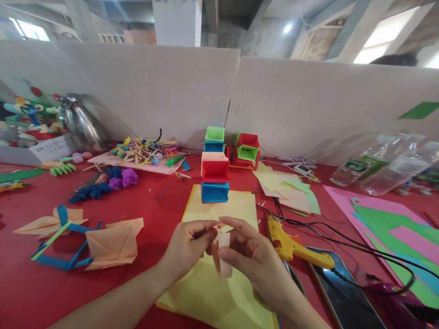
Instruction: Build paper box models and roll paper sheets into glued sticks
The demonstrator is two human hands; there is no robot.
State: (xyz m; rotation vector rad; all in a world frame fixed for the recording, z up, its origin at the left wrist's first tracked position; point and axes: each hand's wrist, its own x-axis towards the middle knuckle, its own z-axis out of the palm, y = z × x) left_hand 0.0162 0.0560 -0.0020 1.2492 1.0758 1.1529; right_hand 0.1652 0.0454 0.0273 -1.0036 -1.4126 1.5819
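Both my hands meet low in the middle, over a yellow paper sheet (219, 292) on the red table (157, 201). My left hand (187, 249) pinches the top of a small pale paper strip (224, 256), fingers closed. My right hand (255, 260) also grips the strip, its thumb and fingers curled around it. The strip hangs down between them, folded. Just beyond stands a stack of folded paper boxes (215, 183), pale, red and blue.
A yellow glue gun (291, 246) with a black cord and a phone (339, 292) lie to the right. Coloured sheets (394, 228) and plastic bottles (377, 164) are far right. Peach and blue folded paper pieces (103, 242), craft sticks (144, 153) and a metal kettle (82, 121) are at the left. More boxes (245, 151) stand at the white partition.
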